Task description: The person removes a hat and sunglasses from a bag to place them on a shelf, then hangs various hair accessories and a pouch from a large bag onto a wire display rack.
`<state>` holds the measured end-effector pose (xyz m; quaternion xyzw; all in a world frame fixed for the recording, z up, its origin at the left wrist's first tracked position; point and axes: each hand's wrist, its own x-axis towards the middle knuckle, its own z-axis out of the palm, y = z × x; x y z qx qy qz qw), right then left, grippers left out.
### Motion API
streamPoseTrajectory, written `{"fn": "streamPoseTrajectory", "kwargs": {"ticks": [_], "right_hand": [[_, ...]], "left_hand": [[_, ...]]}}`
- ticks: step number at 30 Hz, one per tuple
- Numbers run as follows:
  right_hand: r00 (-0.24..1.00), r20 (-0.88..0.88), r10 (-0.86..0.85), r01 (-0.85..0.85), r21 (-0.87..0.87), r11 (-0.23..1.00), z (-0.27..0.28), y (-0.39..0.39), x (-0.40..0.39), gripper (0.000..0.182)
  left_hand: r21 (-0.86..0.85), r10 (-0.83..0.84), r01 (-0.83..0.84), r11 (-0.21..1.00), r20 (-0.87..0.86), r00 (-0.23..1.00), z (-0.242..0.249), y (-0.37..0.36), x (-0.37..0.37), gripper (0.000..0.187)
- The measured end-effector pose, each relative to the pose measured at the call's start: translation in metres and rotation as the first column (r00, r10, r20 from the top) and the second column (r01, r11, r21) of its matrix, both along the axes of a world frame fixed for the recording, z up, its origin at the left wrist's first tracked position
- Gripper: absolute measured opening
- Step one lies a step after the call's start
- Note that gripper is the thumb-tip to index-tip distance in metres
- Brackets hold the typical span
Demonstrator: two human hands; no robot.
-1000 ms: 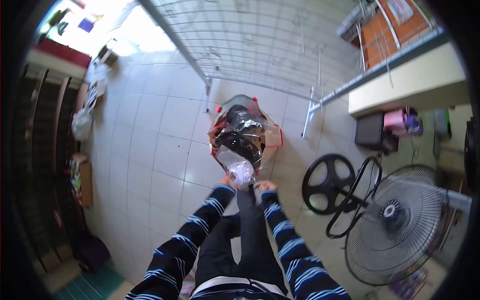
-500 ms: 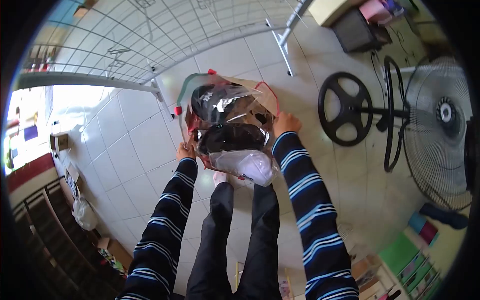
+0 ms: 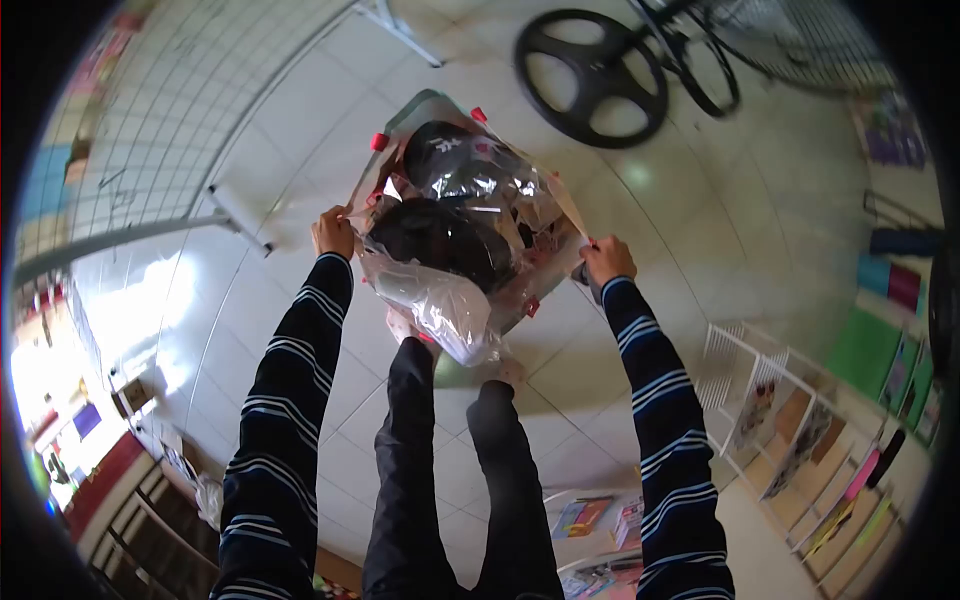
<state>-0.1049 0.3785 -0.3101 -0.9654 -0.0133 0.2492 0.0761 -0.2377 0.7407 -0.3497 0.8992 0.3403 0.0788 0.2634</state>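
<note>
A large bag [image 3: 530,290] with clear plastic and red tabs hangs between my hands, above the tiled floor in front of my legs. My left hand [image 3: 333,232] is closed on its left edge, and my right hand [image 3: 607,260] pinches the edge on the right. Inside the open top lie dark caps in shiny clear wrapping: one dark cap [image 3: 440,240] in the middle and a black cap [image 3: 450,158] with a white mark farther back. A white cap [image 3: 455,322] in clear plastic sits at the near side. The bag's bottom is hidden.
A fan's round black base [image 3: 590,80] is at the upper right, its cage beyond. At the upper left, a wire grid rack [image 3: 170,130] stands on metal legs. A white wire shelf [image 3: 770,400] is at the right. Glossy packages [image 3: 585,520] lie behind my legs.
My view has turned to the right, so the fan base and rack appear shifted. My hands are farther apart with the bag still held, and the bag is tilted differently.
</note>
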Motion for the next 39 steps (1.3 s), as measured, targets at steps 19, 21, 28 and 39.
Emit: {"fn": "streamPoseTrajectory", "kwargs": {"ticks": [19, 21, 28, 39], "right_hand": [[0.482, -0.873, 0.078, 0.146, 0.168, 0.975, 0.122, -0.144, -0.372, 0.059], [0.230, -0.944, 0.237, 0.067, 0.259, 0.964, 0.145, -0.145, -0.436, 0.066], [0.453, -0.840, 0.299, 0.737, 0.542, 0.404, 0.165, -0.150, -0.669, 0.042], [0.442, -0.697, -0.565, 0.888, 0.428, 0.167, 0.059, -0.266, -0.417, 0.016]], "left_hand": [[-0.124, -0.321, 0.296, 0.947, -0.352, 0.879, -0.054, -0.078, -0.063, 0.041], [-0.490, -0.716, 0.738, 0.463, -0.698, -0.014, -0.012, -0.093, -0.170, 0.037], [-0.993, -0.836, -0.003, 0.115, -0.095, -0.541, 0.234, -0.247, -0.264, 0.050], [0.309, -0.702, 0.939, 0.151, -0.636, 0.322, 0.142, -0.259, -0.030, 0.084]]}}
